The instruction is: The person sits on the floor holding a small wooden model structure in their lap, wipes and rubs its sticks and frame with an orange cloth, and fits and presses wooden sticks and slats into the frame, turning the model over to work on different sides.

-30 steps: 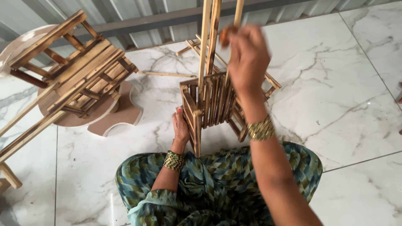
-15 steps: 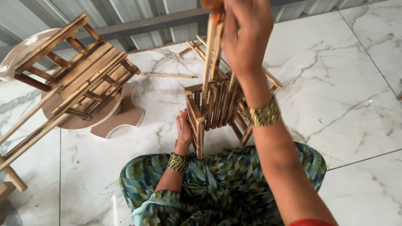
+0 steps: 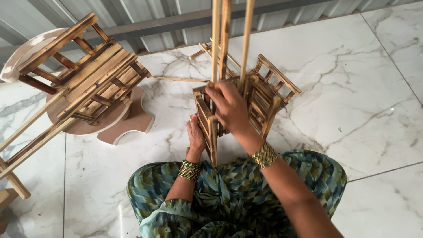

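A small slatted wooden frame (image 3: pixel 269 94) stands on the marble floor right in front of my knees. My left hand (image 3: pixel 196 137) grips its near left side rail. Several long thin wooden sticks (image 3: pixel 220 39) stand upright inside the frame and run past the top of the view. My right hand (image 3: pixel 229 108) is low over the frame's top, fingers closed around the lower part of those sticks. Both wrists wear beaded bangles. My lap, in green patterned cloth (image 3: pixel 229 198), fills the foreground.
A larger wooden rack (image 3: pixel 92 79) lies tilted on a round wooden board (image 3: pixel 128 121) at the left, with long sticks jutting toward the left edge. One loose stick (image 3: pixel 176 79) lies on the floor behind the frame. A corrugated metal wall (image 3: pixel 167 17) runs along the back.
My right hand has come down from high up on the sticks to the top of the frame, still around them. My left hand has stayed on the frame's side.
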`<action>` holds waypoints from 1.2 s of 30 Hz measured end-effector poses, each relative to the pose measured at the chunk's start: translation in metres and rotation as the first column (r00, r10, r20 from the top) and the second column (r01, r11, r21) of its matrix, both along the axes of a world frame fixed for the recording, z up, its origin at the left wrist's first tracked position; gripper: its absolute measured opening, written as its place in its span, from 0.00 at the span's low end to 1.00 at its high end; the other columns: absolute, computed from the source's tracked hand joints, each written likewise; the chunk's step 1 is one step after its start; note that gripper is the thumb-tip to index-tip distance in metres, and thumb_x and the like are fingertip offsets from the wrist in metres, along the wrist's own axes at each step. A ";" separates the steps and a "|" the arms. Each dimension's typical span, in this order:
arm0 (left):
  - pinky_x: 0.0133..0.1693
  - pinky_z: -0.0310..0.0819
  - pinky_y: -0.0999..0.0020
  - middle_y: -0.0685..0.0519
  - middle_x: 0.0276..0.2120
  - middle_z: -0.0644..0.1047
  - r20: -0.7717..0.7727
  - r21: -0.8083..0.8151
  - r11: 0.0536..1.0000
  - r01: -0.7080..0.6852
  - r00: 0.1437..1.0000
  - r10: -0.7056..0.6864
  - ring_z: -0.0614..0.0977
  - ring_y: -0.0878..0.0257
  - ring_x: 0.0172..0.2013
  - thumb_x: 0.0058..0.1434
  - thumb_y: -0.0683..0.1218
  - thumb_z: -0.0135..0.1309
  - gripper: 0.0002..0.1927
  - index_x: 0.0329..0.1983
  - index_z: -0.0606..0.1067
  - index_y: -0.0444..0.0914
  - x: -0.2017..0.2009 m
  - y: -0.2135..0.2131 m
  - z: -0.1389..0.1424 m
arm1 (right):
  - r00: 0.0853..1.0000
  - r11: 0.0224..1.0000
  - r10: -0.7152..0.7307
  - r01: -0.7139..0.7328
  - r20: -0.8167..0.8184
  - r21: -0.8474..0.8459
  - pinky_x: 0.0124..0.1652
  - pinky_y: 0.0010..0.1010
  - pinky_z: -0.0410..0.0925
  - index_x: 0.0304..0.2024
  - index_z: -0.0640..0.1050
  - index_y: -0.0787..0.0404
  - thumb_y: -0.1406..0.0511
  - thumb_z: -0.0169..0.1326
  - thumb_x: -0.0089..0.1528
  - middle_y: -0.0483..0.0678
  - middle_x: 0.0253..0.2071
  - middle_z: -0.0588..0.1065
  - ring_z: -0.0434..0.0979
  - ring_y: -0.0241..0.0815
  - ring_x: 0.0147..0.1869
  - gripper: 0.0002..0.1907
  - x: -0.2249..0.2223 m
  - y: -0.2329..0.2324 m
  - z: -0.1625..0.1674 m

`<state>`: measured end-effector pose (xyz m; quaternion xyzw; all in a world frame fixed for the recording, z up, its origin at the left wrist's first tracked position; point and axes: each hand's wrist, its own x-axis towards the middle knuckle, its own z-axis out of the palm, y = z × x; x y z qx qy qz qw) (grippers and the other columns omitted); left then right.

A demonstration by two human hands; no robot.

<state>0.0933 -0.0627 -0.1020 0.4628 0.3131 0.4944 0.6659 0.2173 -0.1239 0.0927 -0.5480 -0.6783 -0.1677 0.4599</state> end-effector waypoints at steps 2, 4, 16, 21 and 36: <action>0.27 0.70 0.73 0.53 0.27 0.78 -0.004 0.006 1.000 0.028 1.000 -0.028 0.75 0.68 0.25 0.78 0.60 0.36 0.29 0.42 0.76 0.31 -0.004 0.002 0.000 | 0.998 0.995 -0.009 0.003 0.059 0.098 0.39 0.35 0.73 0.56 0.80 0.56 0.70 0.62 0.65 0.45 0.42 0.74 0.77 0.45 0.43 0.16 0.007 0.020 0.024; 0.23 0.71 0.72 0.53 0.24 0.77 0.029 0.007 0.997 0.081 0.996 -0.081 0.75 0.68 0.21 0.78 0.60 0.34 0.30 0.41 0.76 0.32 -0.008 0.003 -0.001 | 1.000 0.985 -0.009 0.012 -0.017 0.173 0.41 0.30 0.75 0.53 0.81 0.54 0.71 0.61 0.66 0.45 0.44 0.74 0.79 0.42 0.45 0.14 0.018 0.040 0.052; 0.37 0.77 0.73 0.50 0.37 0.82 0.014 -0.036 0.998 0.049 0.999 -0.048 0.81 0.67 0.34 0.74 0.58 0.39 0.27 0.51 0.76 0.30 -0.008 -0.007 -0.018 | 0.964 0.854 -0.243 0.267 -0.110 0.447 0.48 0.34 0.75 0.51 0.79 0.61 0.78 0.58 0.67 0.44 0.51 0.74 0.79 0.44 0.52 0.13 0.061 0.056 0.105; 0.36 0.77 0.72 0.49 0.37 0.81 0.034 0.023 0.998 0.053 0.998 -0.054 0.81 0.66 0.34 0.75 0.58 0.40 0.28 0.50 0.76 0.28 -0.012 -0.006 -0.014 | 0.946 0.893 -0.324 0.298 0.022 0.338 0.51 0.34 0.76 0.50 0.79 0.61 0.76 0.59 0.65 0.45 0.53 0.71 0.76 0.45 0.55 0.12 0.063 0.057 0.091; 0.28 0.73 0.72 0.51 0.29 0.79 0.045 0.054 0.996 0.073 0.996 -0.076 0.77 0.67 0.26 0.79 0.58 0.33 0.29 0.42 0.76 0.29 -0.012 -0.002 -0.009 | 0.984 0.951 -0.176 0.169 -0.007 -0.258 0.40 0.36 0.72 0.52 0.81 0.60 0.79 0.53 0.60 0.48 0.41 0.71 0.74 0.45 0.45 0.20 0.026 0.006 0.061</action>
